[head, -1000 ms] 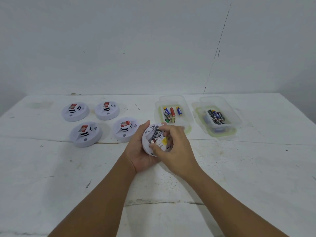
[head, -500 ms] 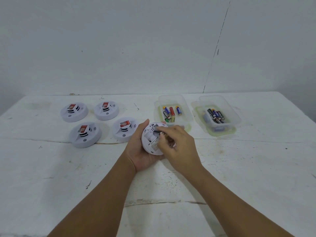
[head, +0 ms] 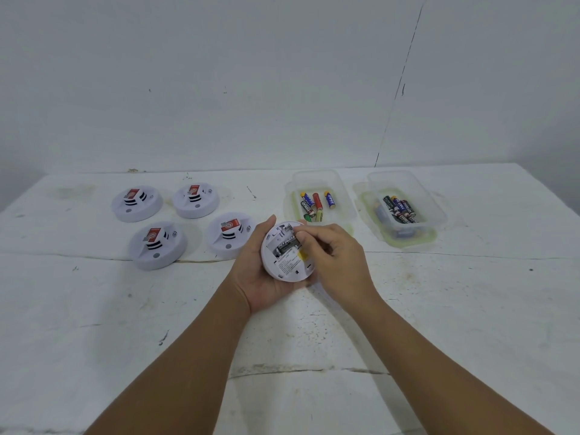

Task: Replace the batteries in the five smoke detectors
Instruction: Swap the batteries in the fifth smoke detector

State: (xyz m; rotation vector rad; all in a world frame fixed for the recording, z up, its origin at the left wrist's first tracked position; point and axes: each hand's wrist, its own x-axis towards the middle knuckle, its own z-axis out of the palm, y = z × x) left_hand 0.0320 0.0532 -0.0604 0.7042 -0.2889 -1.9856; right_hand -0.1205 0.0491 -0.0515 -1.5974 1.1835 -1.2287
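White cracked table (head: 439, 309), bare white wall (head: 251, 73) behind.

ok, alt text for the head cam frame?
Left hand holds an upturned smoke detector while the right hand fingers a black battery in its back. Four more detectors and two battery tubs sit on the white table.

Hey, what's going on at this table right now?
A person is changing smoke detector batteries. The left hand holds one detector back side up, while the right hand pinches a black battery at its open compartment. Four more detectors sit face up on the white table, and two clear tubs behind hold loose batteries.
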